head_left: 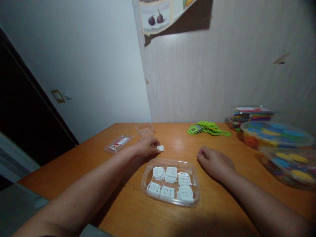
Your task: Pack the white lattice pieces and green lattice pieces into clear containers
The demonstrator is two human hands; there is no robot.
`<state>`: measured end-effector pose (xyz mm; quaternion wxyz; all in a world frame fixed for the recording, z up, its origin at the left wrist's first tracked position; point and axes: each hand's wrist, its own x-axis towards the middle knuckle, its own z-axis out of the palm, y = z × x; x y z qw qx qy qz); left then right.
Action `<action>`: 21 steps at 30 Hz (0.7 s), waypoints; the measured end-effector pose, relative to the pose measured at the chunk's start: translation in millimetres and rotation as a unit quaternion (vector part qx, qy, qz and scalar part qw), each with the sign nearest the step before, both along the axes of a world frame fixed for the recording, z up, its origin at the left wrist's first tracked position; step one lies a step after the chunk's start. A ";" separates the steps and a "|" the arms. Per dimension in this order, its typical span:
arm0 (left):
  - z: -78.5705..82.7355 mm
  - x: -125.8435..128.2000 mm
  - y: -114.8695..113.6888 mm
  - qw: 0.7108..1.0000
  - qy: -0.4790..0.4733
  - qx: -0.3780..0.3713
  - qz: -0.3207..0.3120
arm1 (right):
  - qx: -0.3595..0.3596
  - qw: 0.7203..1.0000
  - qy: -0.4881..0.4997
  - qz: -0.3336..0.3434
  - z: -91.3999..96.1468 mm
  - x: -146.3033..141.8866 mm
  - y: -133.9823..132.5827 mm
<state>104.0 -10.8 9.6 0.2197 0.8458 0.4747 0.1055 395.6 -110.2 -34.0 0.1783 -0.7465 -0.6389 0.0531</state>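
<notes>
Beyond the clear tray, my left hand [148, 146] pinches a small white slatted plastic piece [160, 148] at its left edge, close to the tabletop. The clear plastic tray [145, 196] lies in front of me, between my forearms. Inside it, white slatted pieces [171, 174] are grouped in several small stacks. My right hand [216, 162] rests on the table to the right of the tray, its fingers curled in, with nothing seen in them.
A small clear container [145, 130] and a labelled lid [118, 144] lie at the back left. Green gear-like pieces [208, 128] are heaped at the back. On the right stand tubs of coloured pieces [276, 133] and stacked boxes [253, 113]. A wall borders the table's far edge.
</notes>
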 end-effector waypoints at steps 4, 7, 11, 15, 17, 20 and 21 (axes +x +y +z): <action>-6.5 -1.4 7.4 0.999 0.022 0.011 0.022 | -0.005 1.000 -0.002 -0.004 1.0 0.1 -0.3; -7.2 -2.1 11.0 0.999 0.021 0.019 0.034 | -0.009 1.000 -0.002 -0.005 1.5 0.1 -0.7; 3.2 0.4 4.6 0.999 0.015 0.028 0.034 | -0.002 1.000 0.002 -0.004 0.5 0.5 -0.6; 26.5 9.6 -24.5 0.995 -0.036 0.095 0.002 | 0.002 1.000 0.002 -0.003 -1.0 1.1 0.2; 37.7 16.1 -45.0 0.993 -0.041 0.102 -0.036 | 0.003 1.000 -0.001 -0.003 -1.1 1.2 0.4; 47.0 26.2 -74.5 0.988 -0.016 0.125 -0.091 | 0.003 1.000 -0.002 -0.002 -0.8 0.9 0.5; 47.8 29.5 -82.8 0.985 -0.005 0.134 -0.104 | 0.003 1.000 -0.002 -0.002 -0.6 0.7 0.6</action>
